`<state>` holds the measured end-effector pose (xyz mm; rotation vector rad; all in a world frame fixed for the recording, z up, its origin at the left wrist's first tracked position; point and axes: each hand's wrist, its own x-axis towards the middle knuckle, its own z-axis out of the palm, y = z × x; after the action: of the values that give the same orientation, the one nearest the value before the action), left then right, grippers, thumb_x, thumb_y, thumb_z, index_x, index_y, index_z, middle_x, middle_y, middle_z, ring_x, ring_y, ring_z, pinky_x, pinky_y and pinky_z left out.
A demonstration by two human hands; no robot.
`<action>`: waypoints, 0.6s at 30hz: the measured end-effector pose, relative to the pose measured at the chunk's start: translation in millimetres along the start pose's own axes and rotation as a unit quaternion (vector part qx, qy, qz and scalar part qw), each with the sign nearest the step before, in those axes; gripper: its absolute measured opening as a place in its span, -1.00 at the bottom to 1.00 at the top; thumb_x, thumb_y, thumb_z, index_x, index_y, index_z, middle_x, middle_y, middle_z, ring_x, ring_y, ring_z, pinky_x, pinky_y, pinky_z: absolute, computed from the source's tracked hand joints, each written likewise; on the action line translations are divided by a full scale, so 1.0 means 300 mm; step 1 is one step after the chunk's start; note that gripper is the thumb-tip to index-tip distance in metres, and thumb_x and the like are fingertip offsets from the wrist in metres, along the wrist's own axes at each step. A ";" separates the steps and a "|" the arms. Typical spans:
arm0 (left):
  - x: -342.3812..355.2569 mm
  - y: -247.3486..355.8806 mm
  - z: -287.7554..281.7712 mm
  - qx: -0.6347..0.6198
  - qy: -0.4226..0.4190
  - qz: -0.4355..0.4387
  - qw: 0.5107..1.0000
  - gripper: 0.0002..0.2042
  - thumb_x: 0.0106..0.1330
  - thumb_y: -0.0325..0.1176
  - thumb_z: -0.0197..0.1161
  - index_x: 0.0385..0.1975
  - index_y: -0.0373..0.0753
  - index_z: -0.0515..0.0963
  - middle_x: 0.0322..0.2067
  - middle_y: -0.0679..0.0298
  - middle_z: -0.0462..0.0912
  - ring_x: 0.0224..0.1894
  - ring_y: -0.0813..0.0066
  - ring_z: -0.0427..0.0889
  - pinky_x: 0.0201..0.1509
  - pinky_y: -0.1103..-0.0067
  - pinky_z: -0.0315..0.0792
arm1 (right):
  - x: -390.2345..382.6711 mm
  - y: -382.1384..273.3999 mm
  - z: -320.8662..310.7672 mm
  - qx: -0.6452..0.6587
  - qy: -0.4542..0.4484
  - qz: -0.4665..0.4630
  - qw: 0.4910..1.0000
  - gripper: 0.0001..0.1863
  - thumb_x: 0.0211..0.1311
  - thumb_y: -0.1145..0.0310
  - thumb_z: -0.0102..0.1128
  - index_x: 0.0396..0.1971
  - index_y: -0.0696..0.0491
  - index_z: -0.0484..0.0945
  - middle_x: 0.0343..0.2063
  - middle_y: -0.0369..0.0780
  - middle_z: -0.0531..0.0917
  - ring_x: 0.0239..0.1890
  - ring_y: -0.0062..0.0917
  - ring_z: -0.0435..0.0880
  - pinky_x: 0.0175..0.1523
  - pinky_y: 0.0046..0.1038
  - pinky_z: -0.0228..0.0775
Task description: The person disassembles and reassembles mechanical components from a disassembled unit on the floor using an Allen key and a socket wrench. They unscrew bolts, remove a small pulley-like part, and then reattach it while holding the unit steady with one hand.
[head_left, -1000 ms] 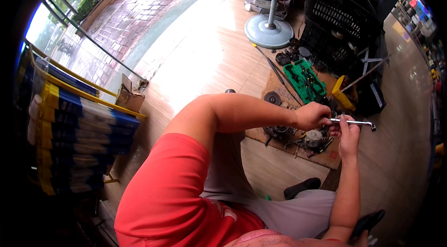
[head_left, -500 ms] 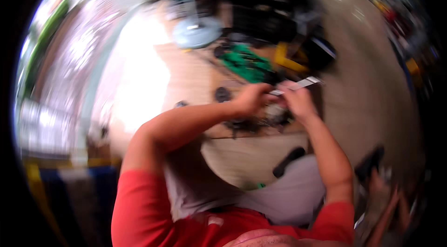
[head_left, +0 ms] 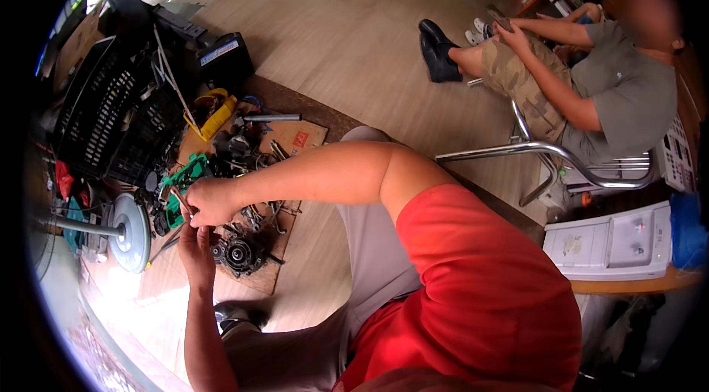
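Observation:
My right hand is closed around a thin, straight metal bar, whose far end sticks out past the fingers; its exact kind is too small to tell. Just below, my left hand pinches at the bar's lower end, its fingertips close against the right hand. Beneath the hands lies a dark round engine part with a toothed, ringed middle, on a sheet of cardboard. Partly hidden behind my right hand is a green tray with small dark parts.
A yellow holder, a metal tube and several loose metal parts lie on the cardboard. Black crates, a black box and a grey fan base stand beyond. At right, a person sits on a metal-framed chair.
My view has swung right, bringing the seated person and chair into sight. The work area now lies at the left. Both hands stay together at the bar.

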<state>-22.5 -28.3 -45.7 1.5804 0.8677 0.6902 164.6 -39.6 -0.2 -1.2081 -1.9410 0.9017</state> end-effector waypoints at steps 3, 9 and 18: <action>0.007 0.018 0.008 0.012 -0.003 0.006 1.000 -0.76 0.43 -0.28 0.09 -0.10 -0.33 0.47 -0.40 0.34 0.58 -0.44 0.66 0.53 -0.34 0.68 0.43 | -0.012 -0.006 -0.024 -0.023 0.003 -0.022 0.999 -0.77 0.04 0.27 0.24 -0.39 0.12 0.64 -0.41 -0.06 0.68 -0.29 -0.22 0.67 -0.16 -0.29 0.47; 0.026 0.024 -0.002 -0.016 0.012 0.003 1.000 -0.81 0.39 -0.38 0.12 -0.10 -0.33 0.45 -0.33 0.31 0.62 -0.43 0.66 0.54 -0.33 0.70 0.42 | -0.020 0.014 -0.048 -0.021 0.027 -0.060 0.998 -0.80 0.05 0.26 0.23 -0.44 0.09 0.65 -0.43 -0.09 0.68 -0.31 -0.25 0.67 -0.18 -0.31 0.48; 0.010 0.044 -0.002 -0.023 0.015 -0.010 1.000 -0.75 0.35 -0.52 0.11 0.01 -0.35 0.45 -0.35 0.30 0.59 -0.39 0.62 0.57 -0.31 0.67 0.50 | -0.032 -0.038 -0.081 -0.031 0.038 -0.054 0.997 -0.79 0.07 0.24 0.26 -0.47 0.10 0.63 -0.48 -0.10 0.65 -0.37 -0.24 0.65 -0.25 -0.36 0.46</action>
<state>-19.1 -26.5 -32.7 1.5225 0.8823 0.7171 182.5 -47.2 20.6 -1.1452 -1.9659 0.7343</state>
